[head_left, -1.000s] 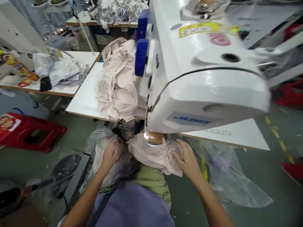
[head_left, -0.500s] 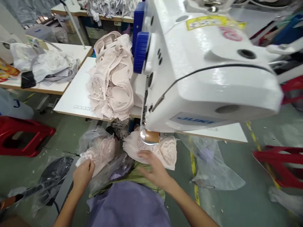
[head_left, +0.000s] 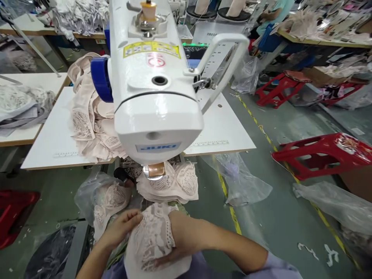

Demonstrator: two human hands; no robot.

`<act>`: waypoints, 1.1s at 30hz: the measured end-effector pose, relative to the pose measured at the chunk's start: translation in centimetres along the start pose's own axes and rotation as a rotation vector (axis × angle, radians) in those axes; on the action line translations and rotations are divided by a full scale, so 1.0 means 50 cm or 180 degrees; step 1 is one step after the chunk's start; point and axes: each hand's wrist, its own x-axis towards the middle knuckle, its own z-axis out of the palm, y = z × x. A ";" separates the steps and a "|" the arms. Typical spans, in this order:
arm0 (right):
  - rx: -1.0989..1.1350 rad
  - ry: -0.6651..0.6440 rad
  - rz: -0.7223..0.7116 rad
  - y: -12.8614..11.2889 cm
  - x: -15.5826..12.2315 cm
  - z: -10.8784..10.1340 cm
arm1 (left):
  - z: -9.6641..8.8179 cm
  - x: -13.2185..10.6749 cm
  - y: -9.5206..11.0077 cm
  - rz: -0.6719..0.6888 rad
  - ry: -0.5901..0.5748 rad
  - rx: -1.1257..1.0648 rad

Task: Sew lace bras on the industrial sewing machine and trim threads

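A pale pink lace bra cup piece (head_left: 151, 236) is held up over my lap. My left hand (head_left: 123, 226) pinches its upper left edge between thumb and fingers. From the other side my right hand (head_left: 188, 234) grips the piece, its fingers lying across the lace and the thumb side partly hidden behind it. Just beyond, a stack of lace bra cup pieces (head_left: 187, 182) lies under the front end of the white JUKI sewing machine (head_left: 157, 124). More lace cups (head_left: 116, 195) lie to the left of that stack, beside clear plastic.
A heap of pink bras (head_left: 94, 124) covers part of the white table (head_left: 52, 131) left of the machine. Red stools (head_left: 322, 155) stand on the right, and another red stool (head_left: 17, 213) is at the left edge. Clear plastic bags (head_left: 241, 182) hang or lie on the floor.
My view has turned to the right. My left hand has brought a lace piece from the left pile to my lap, and my right hand has left the stack and taken hold of it.
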 end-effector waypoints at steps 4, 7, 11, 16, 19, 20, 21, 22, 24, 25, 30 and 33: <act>0.0117 -0.0341 -0.0149 -0.016 -0.052 -0.060 | 0.041 0.034 0.030 -0.0294 -0.0489 -0.0692; -0.0260 -0.0511 0.0363 -0.013 -0.094 -0.098 | 0.073 0.040 0.076 0.0009 -0.0644 -0.0157; -0.0860 0.0133 0.1109 0.019 -0.119 -0.132 | 0.119 0.025 0.154 0.1187 -0.0453 0.1191; 0.0324 0.0469 0.0846 0.060 -0.057 -0.122 | 0.154 0.005 0.228 0.1736 -0.0530 0.1785; 0.0696 0.0770 0.0818 0.069 -0.004 -0.113 | 0.126 0.012 0.252 0.1668 0.0260 0.2051; 0.0698 0.0972 0.0853 0.070 0.012 -0.114 | 0.111 0.017 0.259 0.1554 0.0555 0.2074; 0.0675 0.1146 0.0878 0.071 0.027 -0.116 | 0.094 0.022 0.265 0.1429 0.0802 0.2053; 0.0631 0.1263 0.0881 0.072 0.041 -0.121 | 0.077 0.028 0.273 0.1321 0.0990 0.1996; 0.0503 0.1393 0.0855 0.077 0.065 -0.133 | 0.049 0.038 0.287 0.1193 0.1204 0.1890; 0.0448 0.1439 0.0842 0.080 0.076 -0.140 | 0.039 0.043 0.294 0.1163 0.1275 0.1878; 0.0431 0.1514 0.0884 0.102 0.103 -0.164 | 0.028 0.066 0.318 0.1499 0.1475 0.1714; 0.0468 0.1536 0.0885 0.114 0.106 -0.169 | 0.030 0.076 0.321 0.1823 0.1468 0.1636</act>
